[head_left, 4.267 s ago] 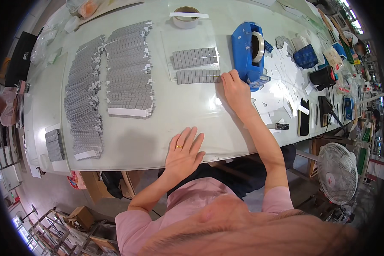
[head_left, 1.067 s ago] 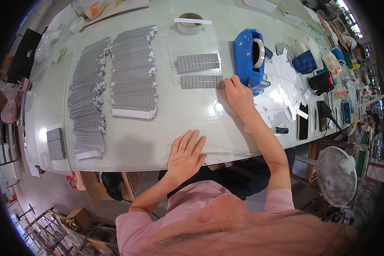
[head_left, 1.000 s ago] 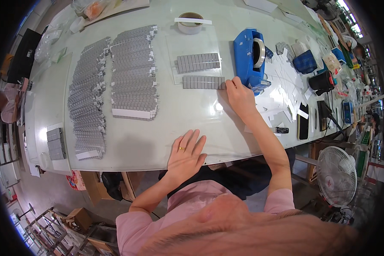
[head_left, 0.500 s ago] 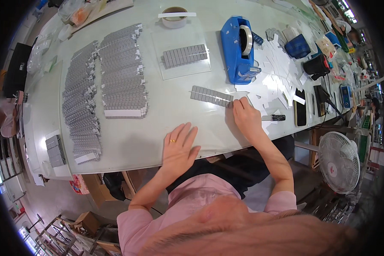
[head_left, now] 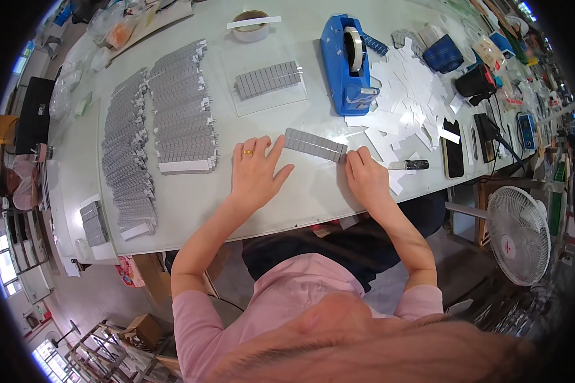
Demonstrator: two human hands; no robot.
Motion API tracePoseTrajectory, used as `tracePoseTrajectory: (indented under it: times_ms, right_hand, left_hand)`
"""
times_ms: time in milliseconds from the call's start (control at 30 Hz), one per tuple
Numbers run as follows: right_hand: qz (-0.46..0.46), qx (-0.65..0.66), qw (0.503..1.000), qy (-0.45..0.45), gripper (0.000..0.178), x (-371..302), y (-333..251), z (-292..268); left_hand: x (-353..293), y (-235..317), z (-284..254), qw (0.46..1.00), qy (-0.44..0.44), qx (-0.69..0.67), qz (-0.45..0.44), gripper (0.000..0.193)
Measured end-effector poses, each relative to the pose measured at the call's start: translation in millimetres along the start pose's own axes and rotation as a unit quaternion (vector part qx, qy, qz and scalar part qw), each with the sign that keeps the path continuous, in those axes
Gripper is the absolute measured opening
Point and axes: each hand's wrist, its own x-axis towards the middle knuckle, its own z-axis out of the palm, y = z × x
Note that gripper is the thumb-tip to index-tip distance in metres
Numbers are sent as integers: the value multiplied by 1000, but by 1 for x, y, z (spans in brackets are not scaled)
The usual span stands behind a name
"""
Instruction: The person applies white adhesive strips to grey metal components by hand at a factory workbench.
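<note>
A strip of small grey rectangular blocks (head_left: 314, 145) lies slantwise in front of me. My right hand (head_left: 367, 180) pinches its right end between thumb and fingers. My left hand (head_left: 257, 171) is open, palm down, with a ring on one finger; its index fingertip comes close to the strip's left end, and I cannot tell whether it touches. Farther off, a similar grey block strip (head_left: 268, 80) rests on a clear square plate (head_left: 241, 107). To the left, many more such strips overlap in two long rows, a nearer-middle row (head_left: 182, 108) and an outer row (head_left: 126, 153).
A blue tape dispenser (head_left: 346, 70) stands beyond my right hand, beside scattered white paper strips (head_left: 399, 89). A tape roll (head_left: 250, 30) with a white strip across it sits at the back. A marker-like black tool (head_left: 416, 165) and a phone (head_left: 453, 159) lie at the right.
My left hand has moved up and forward, toward the left end of the block strip. My right hand keeps its pinch on the other end. The whole view has shifted slightly.
</note>
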Motion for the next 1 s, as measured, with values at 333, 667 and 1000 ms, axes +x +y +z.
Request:
tracePoseTrajectory:
  times_ms: [333,667,1000]
  right_hand:
    - [-26,21,999,1,9,-5,-3,-2]
    - [-123,45,990,-54,16,-18,-19,-9]
    - [-126,26,988,-81,19,-31,-9,-25]
  left_hand:
    - [-25,-1,-10,999,18,32,15,56]
    - [-118,-7,-51,985,-68,127,-94,61]
    - [-166,-43,-67,970,-70,85,-219,46]
